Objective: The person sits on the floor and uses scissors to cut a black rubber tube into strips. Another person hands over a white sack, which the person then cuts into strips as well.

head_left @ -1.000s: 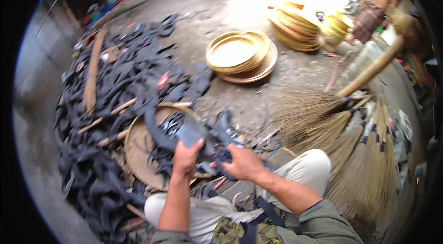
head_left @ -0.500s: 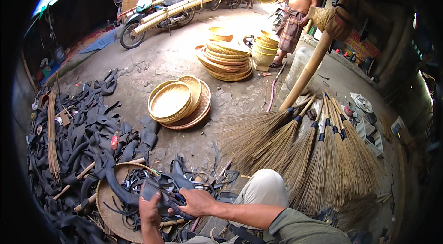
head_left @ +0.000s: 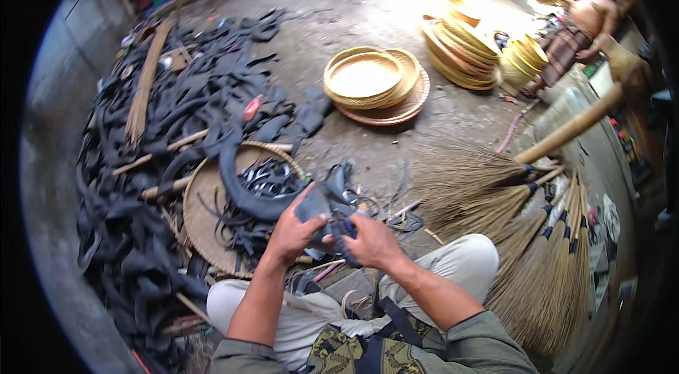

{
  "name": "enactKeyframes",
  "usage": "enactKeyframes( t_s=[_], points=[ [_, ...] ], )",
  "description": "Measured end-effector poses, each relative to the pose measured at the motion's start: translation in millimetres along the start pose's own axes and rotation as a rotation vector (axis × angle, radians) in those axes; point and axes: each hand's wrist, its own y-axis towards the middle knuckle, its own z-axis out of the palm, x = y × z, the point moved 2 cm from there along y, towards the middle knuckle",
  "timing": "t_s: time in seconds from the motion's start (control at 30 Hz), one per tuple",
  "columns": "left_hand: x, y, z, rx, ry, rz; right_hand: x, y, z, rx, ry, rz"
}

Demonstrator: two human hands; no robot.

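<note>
My left hand is closed on a flat strip of black rubber, thumb on top and the other fingers along its far side. Close beside it, my right hand grips a tool with a dark blue handle; motion blur hides its exact kind. The two hands almost meet above my lap. Just beyond my left hand, a round woven tray holds a tangle of thin black rubber strips. A thick curved length of black inner tube lies over that tray.
Black rubber scraps cover the ground at left, with a bundle of thin sticks on them. Shallow woven baskets lie ahead; a taller stack is farther right. Several straw brooms fan out at right. A person stands behind.
My view has swung left and down, so the scene sits farther right and higher. Both hands remain closed on the rubber and the tool, and both forearms now show.
</note>
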Motion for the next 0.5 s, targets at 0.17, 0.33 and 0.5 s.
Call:
enactKeyframes(
  t_s=[0.17,0.33,0.5],
  points=[
    [-2,2,1,0.011,-0.055,-0.034,5,0,-2,-0.010,0.107,-0.006],
    [-2,3,-1,-0.020,-0.069,-0.078,-1,3,-3,0.043,0.141,0.003],
    [-1,6,-10,-0.181,-0.290,-0.071,-6,7,10,-0.118,0.391,-0.285]
  ],
)
